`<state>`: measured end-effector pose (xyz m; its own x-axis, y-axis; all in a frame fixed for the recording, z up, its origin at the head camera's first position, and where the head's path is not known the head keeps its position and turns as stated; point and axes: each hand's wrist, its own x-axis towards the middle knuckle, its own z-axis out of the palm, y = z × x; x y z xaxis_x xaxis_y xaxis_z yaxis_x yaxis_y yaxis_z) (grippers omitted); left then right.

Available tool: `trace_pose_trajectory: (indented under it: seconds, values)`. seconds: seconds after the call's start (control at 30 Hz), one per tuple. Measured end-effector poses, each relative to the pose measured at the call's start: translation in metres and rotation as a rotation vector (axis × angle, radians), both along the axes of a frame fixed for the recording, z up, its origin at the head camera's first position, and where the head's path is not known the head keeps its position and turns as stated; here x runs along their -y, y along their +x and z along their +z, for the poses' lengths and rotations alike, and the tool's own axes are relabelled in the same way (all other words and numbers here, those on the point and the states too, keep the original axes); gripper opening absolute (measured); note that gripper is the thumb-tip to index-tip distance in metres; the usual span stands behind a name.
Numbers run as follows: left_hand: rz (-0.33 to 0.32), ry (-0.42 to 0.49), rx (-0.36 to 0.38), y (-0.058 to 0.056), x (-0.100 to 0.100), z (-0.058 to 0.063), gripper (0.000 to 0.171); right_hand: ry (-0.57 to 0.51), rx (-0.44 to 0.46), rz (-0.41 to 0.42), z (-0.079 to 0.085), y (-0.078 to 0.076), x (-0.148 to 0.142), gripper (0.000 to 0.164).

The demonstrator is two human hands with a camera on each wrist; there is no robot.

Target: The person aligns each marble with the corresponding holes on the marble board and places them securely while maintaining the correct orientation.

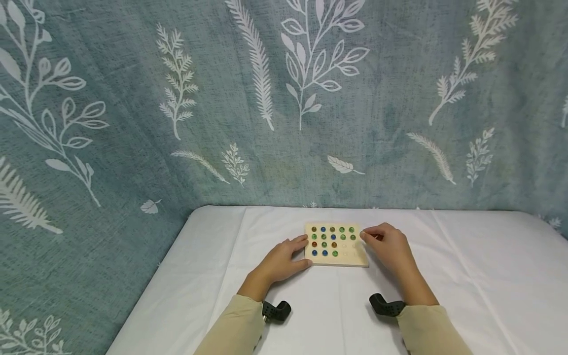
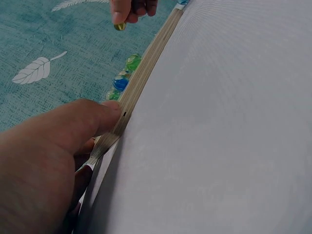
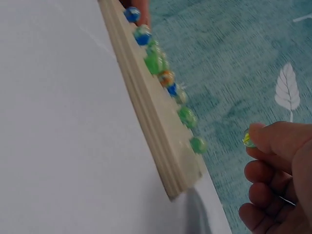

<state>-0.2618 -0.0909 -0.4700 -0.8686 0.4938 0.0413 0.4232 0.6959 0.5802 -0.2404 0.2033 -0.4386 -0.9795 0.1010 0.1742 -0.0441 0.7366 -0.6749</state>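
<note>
A pale wooden board (image 1: 350, 259) lies on the white table, with rows of glass marbles (image 1: 333, 237) in green, blue and orange set in its dimples. Its lower right dimples hold no marbles. My left hand (image 1: 284, 259) rests at the board's left side, its thumb (image 2: 100, 117) against the front edge near the corner and its other fingers along the left edge. Just beyond the right edge, my right hand (image 1: 390, 246) pinches a yellow-green marble (image 3: 247, 138) between thumb and finger. That marble is held above the board's level, apart from it.
White cloth (image 1: 186, 296) covers the table around the board. Behind it hangs a blue-green curtain (image 1: 390, 162) with white leaf prints. Black wrist devices (image 1: 277, 311) sit at both sleeve cuffs.
</note>
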Motion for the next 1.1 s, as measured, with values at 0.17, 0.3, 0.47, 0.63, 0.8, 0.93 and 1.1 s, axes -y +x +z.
trace_pose_trajectory:
  seconds: [0.17,0.3,0.47,0.63,0.8,0.93,1.1]
  values:
    - [-0.003,-0.007,-0.004,0.001,0.000,0.000,0.065,0.020,-0.015,0.050,-0.003,-0.001,0.016,0.026]
    - [-0.009,-0.007,-0.008,0.001,-0.001,0.000,0.065,0.034,-0.002,0.087,-0.006,-0.002,0.027,0.023]
    - [-0.010,-0.017,-0.019,-0.001,0.000,-0.001,0.065,0.070,-0.007,0.123,-0.008,-0.002,0.034,0.021]
    - [-0.007,-0.026,-0.022,-0.002,0.000,-0.002,0.065,0.129,-0.037,0.154,-0.011,-0.002,0.037,0.018]
    - [-0.001,-0.019,-0.009,-0.001,0.000,-0.002,0.065,0.155,-0.042,0.163,-0.012,-0.003,0.038,0.016]
    - [0.001,-0.009,-0.005,-0.001,0.000,-0.002,0.065,0.164,-0.043,0.174,-0.013,-0.003,0.038,0.017]
    - [-0.003,-0.010,-0.020,-0.001,0.000,-0.001,0.065,0.190,-0.050,0.195,-0.013,-0.004,0.039,0.020]
